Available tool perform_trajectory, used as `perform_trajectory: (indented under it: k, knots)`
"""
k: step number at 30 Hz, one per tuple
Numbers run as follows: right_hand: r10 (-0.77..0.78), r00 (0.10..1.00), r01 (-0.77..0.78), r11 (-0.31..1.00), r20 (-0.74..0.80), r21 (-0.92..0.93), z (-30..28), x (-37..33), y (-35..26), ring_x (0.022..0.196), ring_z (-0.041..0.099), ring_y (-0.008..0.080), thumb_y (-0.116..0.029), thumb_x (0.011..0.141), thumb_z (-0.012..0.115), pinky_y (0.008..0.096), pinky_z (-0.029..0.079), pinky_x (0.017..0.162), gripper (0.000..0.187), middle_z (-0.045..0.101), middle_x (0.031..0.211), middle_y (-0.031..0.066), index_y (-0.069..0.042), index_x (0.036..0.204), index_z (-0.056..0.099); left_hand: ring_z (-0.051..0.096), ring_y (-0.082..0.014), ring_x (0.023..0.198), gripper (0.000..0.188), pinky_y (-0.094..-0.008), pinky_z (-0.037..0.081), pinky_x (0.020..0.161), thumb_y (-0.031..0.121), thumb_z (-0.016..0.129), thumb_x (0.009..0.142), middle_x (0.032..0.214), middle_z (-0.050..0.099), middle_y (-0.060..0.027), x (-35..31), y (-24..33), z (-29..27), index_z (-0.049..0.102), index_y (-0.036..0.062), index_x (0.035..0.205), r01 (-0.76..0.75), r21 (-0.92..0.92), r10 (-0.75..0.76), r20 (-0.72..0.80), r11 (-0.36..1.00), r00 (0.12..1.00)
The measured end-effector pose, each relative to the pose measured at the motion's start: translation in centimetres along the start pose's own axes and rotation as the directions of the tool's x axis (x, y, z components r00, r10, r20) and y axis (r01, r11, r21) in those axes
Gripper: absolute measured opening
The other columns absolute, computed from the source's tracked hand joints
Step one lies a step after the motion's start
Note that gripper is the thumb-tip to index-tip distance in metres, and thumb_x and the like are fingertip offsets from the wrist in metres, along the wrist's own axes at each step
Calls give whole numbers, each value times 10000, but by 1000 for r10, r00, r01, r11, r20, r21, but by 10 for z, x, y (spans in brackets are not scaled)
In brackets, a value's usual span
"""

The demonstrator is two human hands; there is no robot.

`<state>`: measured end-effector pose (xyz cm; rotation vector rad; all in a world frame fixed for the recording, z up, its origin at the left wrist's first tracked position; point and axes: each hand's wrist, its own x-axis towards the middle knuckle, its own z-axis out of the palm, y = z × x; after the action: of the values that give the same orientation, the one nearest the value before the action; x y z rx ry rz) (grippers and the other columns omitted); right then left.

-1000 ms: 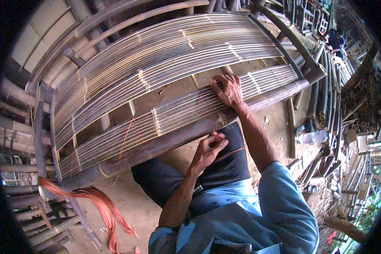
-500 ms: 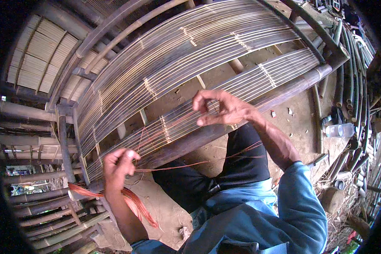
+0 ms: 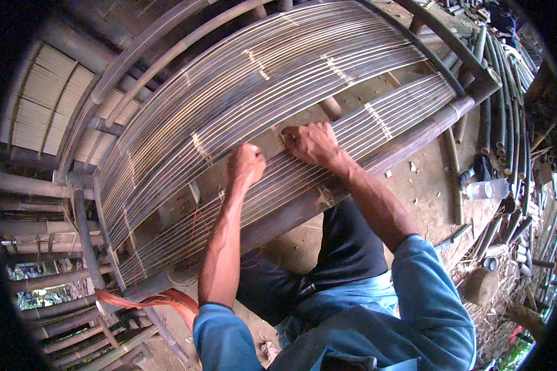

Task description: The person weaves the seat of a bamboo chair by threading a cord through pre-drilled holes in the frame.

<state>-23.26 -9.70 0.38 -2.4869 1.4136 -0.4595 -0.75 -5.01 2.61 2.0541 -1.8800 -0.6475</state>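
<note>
A bamboo bench seat of thin slats (image 3: pixel 408 111) stretches across in front of me, with light lashings (image 3: pixel 377 120) crossing the slats. My left hand (image 3: pixel 247 163) is a closed fist above the far edge of the front slat band, knuckles up. Just to its right, my right hand (image 3: pixel 311 142) curls over that same edge beside the gap, fingers bent and pressed together. What either hand grips is hidden. Thin reddish strands (image 3: pixel 198 224) hang over the slats near my left forearm. An orange-red bundle of strands (image 3: pixel 161 299) drapes over the bench's left end.
A thick dark bamboo rail (image 3: pixel 408 143) forms the seat's front edge, above my knees. Upright and curved poles (image 3: pixel 83 229) frame the left end. At right lie long bamboo poles (image 3: pixel 495 93), a clear plastic container (image 3: pixel 487 189) and a cut log piece (image 3: pixel 481 285).
My left hand has moved up and right from the front rail, closing into a fist. The right hand has shifted slightly to the seat gap. The strand stretched between them no longer shows.
</note>
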Motion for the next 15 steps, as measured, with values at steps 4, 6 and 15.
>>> perform_trajectory:
  k: [4, 6, 15]
  knots:
    - [48, 991, -43, 998, 122, -45, -29, 1, -28, 784, 726, 363, -337, 933, 543, 496, 557, 668, 268, 733, 827, 164, -177, 913, 757, 698, -441, 795, 223, -497, 523, 723, 164, 606, 797, 824, 660, -319, 13, 36, 31, 654, -53, 774, 117, -222, -119, 3, 968, 993]
    - [-88, 987, 94, 995, 131, -41, -40, 7, -30, 798, 737, 357, -355, 919, 547, 488, 568, 683, 286, 742, 833, 152, -180, 868, 768, 700, -448, 865, 248, -504, 522, 752, 144, 570, 785, 870, 653, -351, 23, 28, 31, 651, -84, 838, 128, -248, -124, 31, 960, 992]
    - [100, 995, -98, 974, 1, 204, -1, -15, 43, 821, 681, 413, -263, 937, 598, 523, 560, 756, 231, 677, 859, 242, -42, 1001, 625, 533, -242, 607, 286, -432, 452, 647, 213, 641, 912, 668, 577, -192, -14, 46, 5, 635, -59, 824, -104, -312, 90, -59, 944, 994]
